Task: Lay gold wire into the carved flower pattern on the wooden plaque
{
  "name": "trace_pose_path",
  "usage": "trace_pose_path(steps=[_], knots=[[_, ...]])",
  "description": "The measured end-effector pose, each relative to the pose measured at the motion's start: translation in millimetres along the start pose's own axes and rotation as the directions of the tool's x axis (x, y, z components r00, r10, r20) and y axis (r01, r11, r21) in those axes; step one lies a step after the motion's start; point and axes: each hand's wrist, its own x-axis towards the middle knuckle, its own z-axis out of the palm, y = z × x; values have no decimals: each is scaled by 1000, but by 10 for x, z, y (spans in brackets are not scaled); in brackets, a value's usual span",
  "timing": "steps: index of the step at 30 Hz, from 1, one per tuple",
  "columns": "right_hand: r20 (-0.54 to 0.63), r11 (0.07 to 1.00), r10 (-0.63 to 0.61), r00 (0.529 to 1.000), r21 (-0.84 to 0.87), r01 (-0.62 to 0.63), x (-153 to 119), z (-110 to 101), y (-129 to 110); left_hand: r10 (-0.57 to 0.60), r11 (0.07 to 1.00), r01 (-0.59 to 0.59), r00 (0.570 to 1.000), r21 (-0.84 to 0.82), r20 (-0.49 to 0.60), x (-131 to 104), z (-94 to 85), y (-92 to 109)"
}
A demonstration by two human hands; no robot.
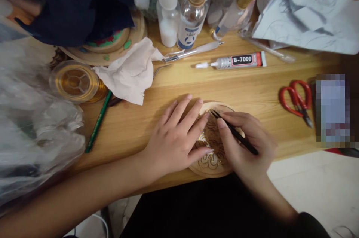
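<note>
The broad, yellow-brown wooden counter (174, 81) ends just on the person's side of the grip, and the round, pale wooden disc with a brown patterned face (209, 172) lies right at that edge, beneath the grip; a careless push toward the body could tip it off. The bare left hand (175, 139), fingers spread and pressing loosely, covers the disc's left part, just left of the grip; should it slide, it would probably drag or flatten the fine work there. The bare right hand (249, 139) has a narrow grip, holding the slim, black pointed tweezers (241, 139); their tips sit close together over the disc's far part, and whether anything is pinched cannot be told. Too hard a squeeze or a slip might scratch the patterned face. Smallest are the thin, gold-coloured curled wire outlines (202, 139), left of the grip, which a brushing thumb could bend or lift.
</note>
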Motion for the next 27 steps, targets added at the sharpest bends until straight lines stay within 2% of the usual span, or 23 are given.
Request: trace_pose_path(steps=[8, 14, 22, 27], knots=[[5, 998, -49, 999, -38, 49, -13, 4, 3, 0, 1000, 0, 1000, 1, -17, 6, 7, 0], [-21, 984, -157, 987, -92, 154, -18, 42, 2, -3, 1000, 3, 1000, -8, -13, 2, 9, 4], [12, 971, -164, 986, -177, 163, -22, 59, -67, -9, 1000, 9, 999, -27, -33, -17, 29, 11], [-19, 971, -157, 987, -185, 151, -22, 65, -91, -4, 1000, 4, 999, -23, -32, -17, 26, 5]])
